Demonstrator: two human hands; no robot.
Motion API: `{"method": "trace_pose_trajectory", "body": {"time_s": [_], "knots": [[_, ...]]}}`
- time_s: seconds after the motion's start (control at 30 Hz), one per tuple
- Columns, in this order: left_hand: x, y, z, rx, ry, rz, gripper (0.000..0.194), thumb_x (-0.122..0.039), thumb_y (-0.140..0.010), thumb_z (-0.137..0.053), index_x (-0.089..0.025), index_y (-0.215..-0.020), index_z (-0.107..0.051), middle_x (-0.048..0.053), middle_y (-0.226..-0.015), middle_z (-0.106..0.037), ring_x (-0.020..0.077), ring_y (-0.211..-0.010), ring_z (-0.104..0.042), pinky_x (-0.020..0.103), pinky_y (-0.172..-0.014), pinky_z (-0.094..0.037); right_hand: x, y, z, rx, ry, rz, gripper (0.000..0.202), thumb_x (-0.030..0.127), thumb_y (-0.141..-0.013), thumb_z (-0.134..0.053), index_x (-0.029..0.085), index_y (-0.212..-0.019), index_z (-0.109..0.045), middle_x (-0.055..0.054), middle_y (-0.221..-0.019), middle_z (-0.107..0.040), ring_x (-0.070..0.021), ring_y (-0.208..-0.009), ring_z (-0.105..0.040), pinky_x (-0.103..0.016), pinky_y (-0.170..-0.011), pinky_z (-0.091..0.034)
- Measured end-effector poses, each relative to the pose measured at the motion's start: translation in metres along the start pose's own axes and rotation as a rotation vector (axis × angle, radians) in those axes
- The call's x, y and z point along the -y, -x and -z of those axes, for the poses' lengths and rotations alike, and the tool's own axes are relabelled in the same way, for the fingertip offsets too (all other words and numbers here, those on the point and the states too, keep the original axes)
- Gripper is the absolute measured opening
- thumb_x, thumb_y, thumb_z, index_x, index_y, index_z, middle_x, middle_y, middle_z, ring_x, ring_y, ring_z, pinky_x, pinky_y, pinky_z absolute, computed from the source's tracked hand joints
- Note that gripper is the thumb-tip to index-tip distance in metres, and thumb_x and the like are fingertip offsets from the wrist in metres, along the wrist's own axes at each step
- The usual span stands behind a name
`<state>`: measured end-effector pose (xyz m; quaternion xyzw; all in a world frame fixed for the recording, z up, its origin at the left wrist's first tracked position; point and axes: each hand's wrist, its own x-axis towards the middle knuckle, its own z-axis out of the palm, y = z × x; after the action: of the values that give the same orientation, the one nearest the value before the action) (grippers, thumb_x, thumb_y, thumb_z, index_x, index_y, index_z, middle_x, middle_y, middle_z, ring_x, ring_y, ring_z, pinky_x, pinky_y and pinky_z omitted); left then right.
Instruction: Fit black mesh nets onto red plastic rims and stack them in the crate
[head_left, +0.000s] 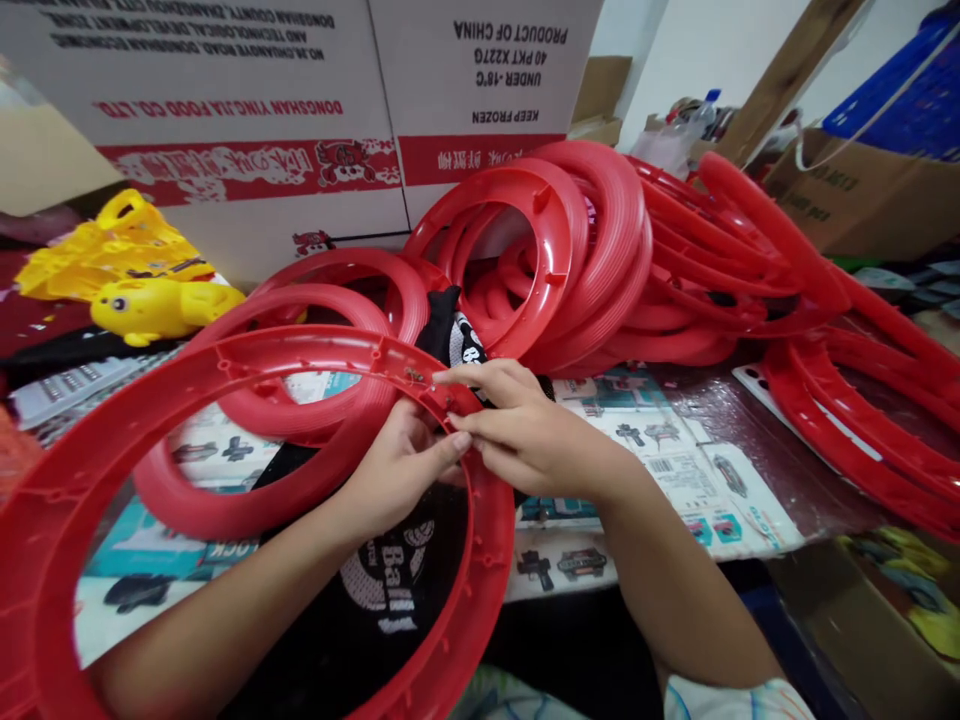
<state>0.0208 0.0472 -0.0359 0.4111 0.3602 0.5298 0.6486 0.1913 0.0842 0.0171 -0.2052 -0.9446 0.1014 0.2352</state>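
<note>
A large red plastic ring, its hollow ribbed side facing me, is held tilted over the table. My left hand closes on its inner rim, thumb on top. Right beside it, my right hand pinches the same stretch of rim with thumb and fingertips. Small dark bits lie in the channel near my fingers, too tiny to name. Behind the held ring lie looser red rings. A black cloth with white lettering sticks up just past my hands.
Red rings are heaped at the back, with curved red pieces on the right. A big white carton stands behind. Yellow plastic toy parts sit at left. Printed card sheets cover the table; an open box is at lower right.
</note>
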Motion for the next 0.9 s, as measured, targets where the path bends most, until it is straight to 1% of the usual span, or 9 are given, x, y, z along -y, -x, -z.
{"method": "trace_pose_trajectory", "body": {"time_s": [0.07, 0.17, 0.27, 0.3, 0.47, 0.57, 0.67, 0.77, 0.9], "knots": [[-0.005, -0.001, 0.0, 0.006, -0.001, -0.025, 0.04, -0.028, -0.073, -0.078, -0.019, -0.102, -0.052, 0.002, -0.098, -0.067, 0.0155, -0.077, -0.07, 0.023, -0.056, -0.059, -0.002, 0.001, 0.001, -0.056, -0.035, 0.003, 0.024, 0.015, -0.091, -0.046, 0.016, -0.103, -0.068, -0.013, -0.138, -0.049, -0.0248, -0.125, -0.043, -0.049, -0.107, -0.037], [-0.024, -0.001, 0.0, -0.027, 0.007, -0.119, 0.038, -0.029, -0.072, -0.079, -0.019, -0.1, -0.055, 0.001, -0.092, -0.069, 0.0151, -0.072, -0.07, 0.023, -0.056, -0.059, -0.009, 0.002, 0.004, -0.292, -0.172, 0.002, 0.026, 0.019, -0.091, -0.05, 0.02, -0.114, -0.064, -0.012, -0.137, -0.047, -0.0223, -0.126, -0.045, -0.045, -0.105, -0.041], [-0.055, 0.007, 0.002, -0.142, 0.001, -0.274, 0.039, -0.029, -0.068, -0.083, -0.019, -0.098, -0.06, -0.001, -0.08, -0.072, 0.0148, -0.064, -0.069, 0.022, -0.054, -0.059, -0.011, -0.003, 0.008, -0.433, -0.237, -0.095, 0.019, 0.023, -0.089, -0.056, 0.018, -0.105, -0.067, -0.011, -0.12, -0.055, -0.0196, -0.111, -0.055, -0.038, -0.095, -0.047], [-0.067, 0.012, 0.005, -0.183, -0.012, -0.318, 0.037, -0.028, -0.067, -0.083, -0.019, -0.096, -0.062, -0.001, -0.079, -0.073, 0.0144, -0.064, -0.069, 0.021, -0.054, -0.059, -0.009, -0.005, 0.008, -0.361, -0.208, -0.122, 0.017, 0.024, -0.089, -0.059, 0.017, -0.101, -0.068, -0.01, -0.112, -0.059, -0.019, -0.105, -0.057, -0.036, -0.092, -0.047], [-0.103, 0.051, 0.024, -0.457, -0.172, -0.443, 0.019, -0.027, -0.075, -0.078, -0.024, -0.089, -0.066, -0.009, -0.093, -0.074, 0.012, -0.085, -0.069, 0.018, -0.069, -0.059, 0.015, -0.005, -0.018, 0.32, 0.088, -0.167, 0.026, 0.035, -0.077, -0.073, 0.014, -0.093, -0.072, -0.01, -0.097, -0.067, -0.0233, -0.089, -0.059, -0.036, -0.076, -0.044], [-0.09, 0.075, 0.038, -0.592, -0.182, -0.361, 0.023, -0.032, -0.071, -0.08, -0.022, -0.087, -0.066, -0.007, -0.091, -0.074, 0.0139, -0.079, -0.068, 0.019, -0.061, -0.059, 0.021, 0.006, -0.044, 0.343, 0.09, -0.207, 0.019, 0.028, -0.074, -0.075, 0.012, -0.084, -0.072, -0.011, -0.091, -0.068, -0.0252, -0.09, -0.058, -0.035, -0.073, -0.04], [-0.051, 0.095, 0.044, -0.615, -0.131, -0.143, 0.041, -0.041, -0.06, -0.086, -0.018, -0.084, -0.063, -0.003, -0.073, -0.073, 0.0149, -0.062, -0.067, 0.022, -0.053, -0.058, 0.016, 0.015, -0.055, 0.294, 0.002, -0.218, 0.009, 0.023, -0.079, -0.07, 0.015, -0.082, -0.073, -0.008, -0.088, -0.07, -0.0216, -0.086, -0.058, -0.032, -0.072, -0.039], [-0.013, 0.109, 0.036, -0.567, -0.092, 0.002, 0.049, -0.039, -0.057, -0.088, -0.017, -0.091, -0.06, -0.001, -0.079, -0.073, 0.0157, -0.067, -0.069, 0.023, -0.059, -0.058, 0.013, 0.018, -0.05, 0.185, -0.124, -0.251, 0.008, 0.02, -0.081, -0.065, 0.016, -0.079, -0.073, -0.005, -0.084, -0.071, -0.0173, -0.08, -0.06, -0.029, -0.072, -0.041], [0.007, 0.121, 0.014, -0.536, -0.029, -0.035, 0.053, -0.035, -0.06, -0.087, -0.022, -0.1, -0.055, 0.002, -0.096, -0.071, 0.0195, -0.08, -0.07, 0.026, -0.064, -0.06, 0.013, 0.028, -0.031, -0.086, -0.308, -0.369, 0.016, 0.024, -0.089, -0.054, 0.016, -0.085, -0.068, -0.003, -0.083, -0.069, -0.0139, -0.078, -0.061, -0.025, -0.073, -0.045]]}}
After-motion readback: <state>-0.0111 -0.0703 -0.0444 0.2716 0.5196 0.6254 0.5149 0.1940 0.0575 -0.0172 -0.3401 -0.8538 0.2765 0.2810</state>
